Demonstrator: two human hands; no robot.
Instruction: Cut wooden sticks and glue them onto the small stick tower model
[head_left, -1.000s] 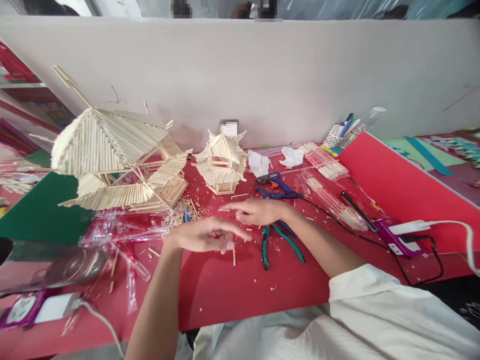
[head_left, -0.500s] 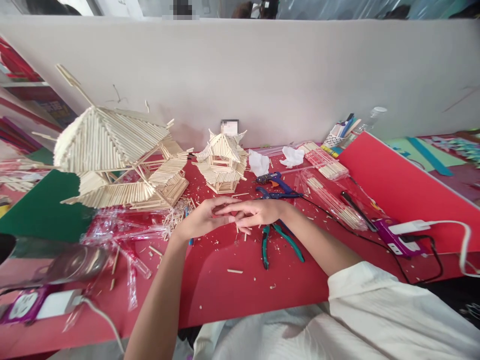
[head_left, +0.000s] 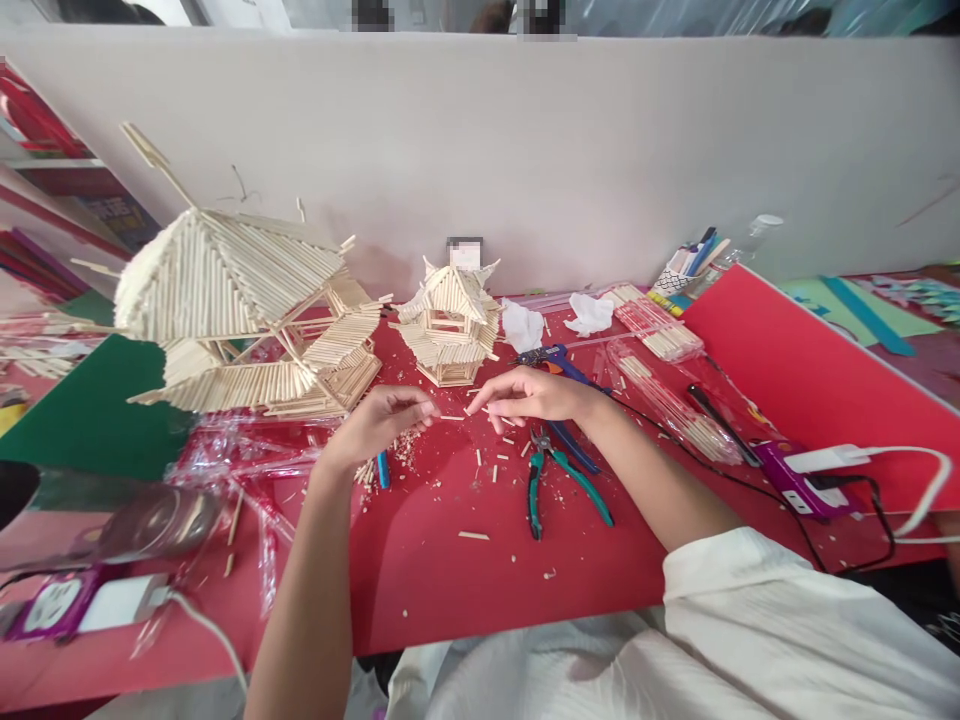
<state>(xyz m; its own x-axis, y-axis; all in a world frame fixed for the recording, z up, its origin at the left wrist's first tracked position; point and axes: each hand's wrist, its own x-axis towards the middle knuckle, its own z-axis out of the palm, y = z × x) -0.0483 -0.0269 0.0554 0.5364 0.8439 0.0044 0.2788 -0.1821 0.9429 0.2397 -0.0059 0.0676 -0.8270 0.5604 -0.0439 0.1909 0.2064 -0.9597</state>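
My left hand (head_left: 386,420) is closed in a pinch over the red table, with a short wooden stick (head_left: 451,418) jutting from its fingertips. Just to the right, my right hand (head_left: 541,393) hovers with bent fingers apart, its index fingertip close to the stick's free end. A small pavilion model made of sticks (head_left: 448,325) stands behind both hands. Below my right hand lie green-handled pliers (head_left: 571,480), opened, beside a blue-handled tool (head_left: 574,447). The blue glue gun (head_left: 555,362) rests behind my right hand. Stick offcuts (head_left: 472,536) are scattered around.
A larger stick pavilion (head_left: 240,310) stands at the left, with crumpled plastic wrappers (head_left: 232,450) before it. Bundled sticks (head_left: 675,405), white tissues (head_left: 521,325) and a purple power strip (head_left: 802,480) with cables lie right. A red board (head_left: 832,380) leans there. A wall (head_left: 480,140) closes the back.
My hands were together with overlapping fingers; now they have parted, the left moving left and the right moving right and up. The short stick between them has come into clear view.
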